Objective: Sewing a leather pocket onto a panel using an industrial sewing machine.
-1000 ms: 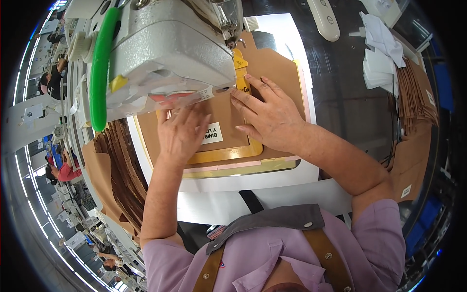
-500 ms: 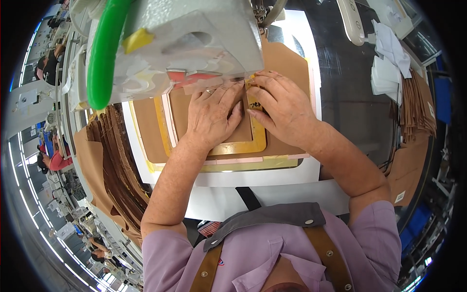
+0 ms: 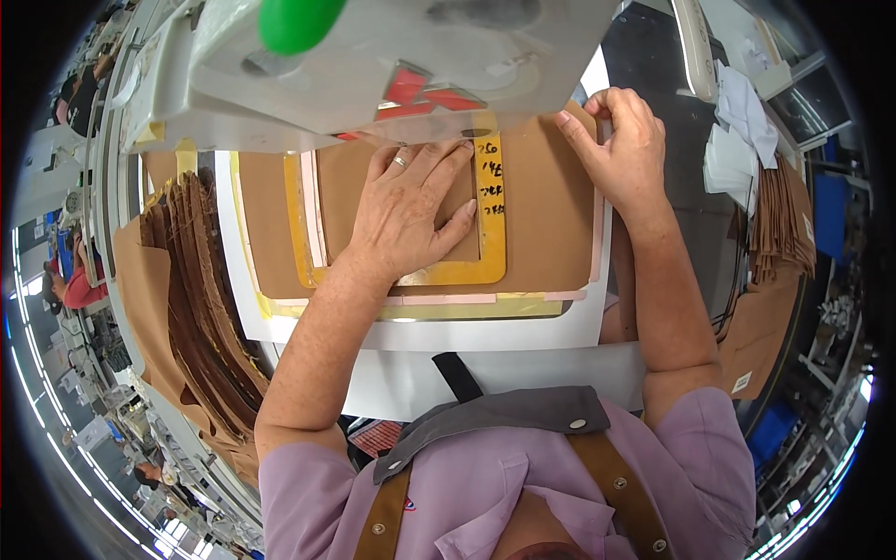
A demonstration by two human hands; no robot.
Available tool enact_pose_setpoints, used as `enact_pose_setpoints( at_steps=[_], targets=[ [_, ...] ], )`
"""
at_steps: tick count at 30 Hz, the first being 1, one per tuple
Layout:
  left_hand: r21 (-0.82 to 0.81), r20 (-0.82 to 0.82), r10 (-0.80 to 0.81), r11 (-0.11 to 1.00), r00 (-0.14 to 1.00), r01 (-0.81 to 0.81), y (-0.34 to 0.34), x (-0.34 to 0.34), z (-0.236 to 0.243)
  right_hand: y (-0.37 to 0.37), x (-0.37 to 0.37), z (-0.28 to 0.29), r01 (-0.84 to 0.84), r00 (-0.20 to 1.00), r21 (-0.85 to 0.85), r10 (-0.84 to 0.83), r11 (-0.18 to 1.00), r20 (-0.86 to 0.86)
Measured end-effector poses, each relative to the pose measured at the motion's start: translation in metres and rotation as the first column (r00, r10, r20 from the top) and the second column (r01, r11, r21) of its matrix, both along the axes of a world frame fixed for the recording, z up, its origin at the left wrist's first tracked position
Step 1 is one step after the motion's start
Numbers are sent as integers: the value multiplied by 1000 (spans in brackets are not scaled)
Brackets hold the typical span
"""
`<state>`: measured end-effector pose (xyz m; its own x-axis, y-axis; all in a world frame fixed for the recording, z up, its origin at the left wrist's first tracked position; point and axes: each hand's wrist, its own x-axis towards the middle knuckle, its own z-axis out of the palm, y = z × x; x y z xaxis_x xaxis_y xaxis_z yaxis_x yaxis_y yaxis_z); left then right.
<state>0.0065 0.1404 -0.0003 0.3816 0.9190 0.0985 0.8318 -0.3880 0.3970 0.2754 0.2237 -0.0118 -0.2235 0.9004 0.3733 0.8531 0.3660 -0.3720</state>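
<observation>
My left hand (image 3: 411, 205) lies flat, thumb spread, on a brown sheet inside a yellow frame (image 3: 457, 273), a template with handwritten marks on its right bar. A ring is on one finger. Under the frame is a larger brown panel (image 3: 546, 215) with pale tape strips along its edges, lying on a white board (image 3: 467, 334). My right hand (image 3: 630, 140) is at the panel's far right corner, thumb and forefinger apart, other fingers loosely bent. Its fingertips are near the panel's edge; whether they touch it is unclear. The machine head hides the far side of the frame.
A grey machine head (image 3: 373, 84) with a green rounded part (image 3: 299, 21) overhangs the far side. Brown pieces with frayed edges (image 3: 201, 271) hang at the left. White cloths (image 3: 742, 159) and stacked brown pieces (image 3: 784, 215) are at the right. Other people sit far left.
My right hand has left the yellow frame's right bar and moved right to the panel's far corner. My left hand stays on the brown sheet. The whole view has shifted slightly.
</observation>
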Motion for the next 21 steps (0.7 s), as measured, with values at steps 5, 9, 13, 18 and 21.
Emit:
enact_pose_setpoints(
  at_steps=[5,9,13,18,21],
  targets=[
    [12,-5,-5,1000,1000,5,1,0,0,2,2,-7,-66,993,-17,64,998,-103],
    [38,-39,-15,999,999,16,0,-1,0,8,4,-12,-51,962,-107,20,993,-272],
    [40,-26,-16,999,1000,17,0,-1,2,8,2,-14,-81,966,19,83,997,-245],
    [36,98,-45,998,994,41,2,-2,-3,5,0,-15,-79,966,-4,76,997,-246],
    [85,57,-48,995,997,44,0,-2,-4,6,0,-15,-86,965,23,89,996,-245]
  ],
)
